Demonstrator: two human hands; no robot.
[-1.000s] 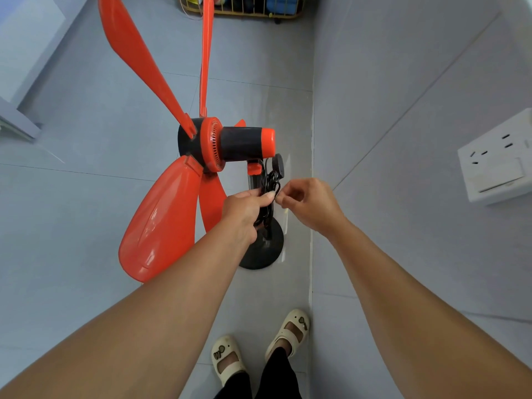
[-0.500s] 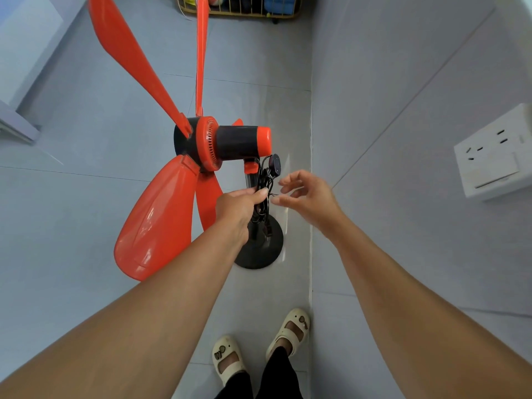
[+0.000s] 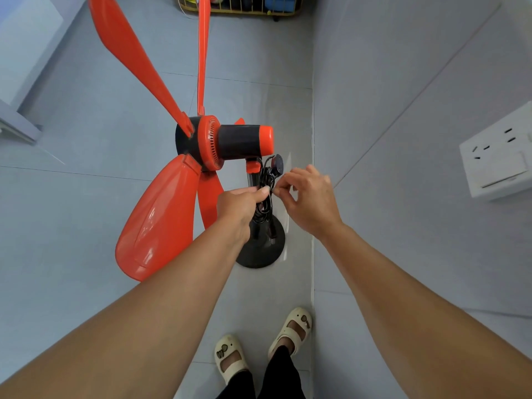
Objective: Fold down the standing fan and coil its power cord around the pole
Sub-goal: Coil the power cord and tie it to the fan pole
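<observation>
Head cam: L hand (image 3: 240, 204) at mid frame is curled round the black pole (image 3: 252, 178) & the bunched power cord (image 3: 266, 180), thumb pressed on the cord. R hand (image 3: 309, 197) is just beside it. Its thumb & pointer tips come close together right at the cord, other 3 fingers loose & spread. Can't tell if R really nips the cord. Black plug (image 3: 277, 162) sticks out at the top of the bunch. Just above, the fan head (image 3: 241, 142) sits on the pole, orange blades (image 3: 155, 223) going to upper left & lower left. Round black base (image 3: 263, 251) sits on the gray floor (image 3: 86, 211). White sandals (image 3: 230, 355) at bottom center. White wall socket (image 3: 498, 159) at right edge, wire basket (image 3: 244, 10) at top.
</observation>
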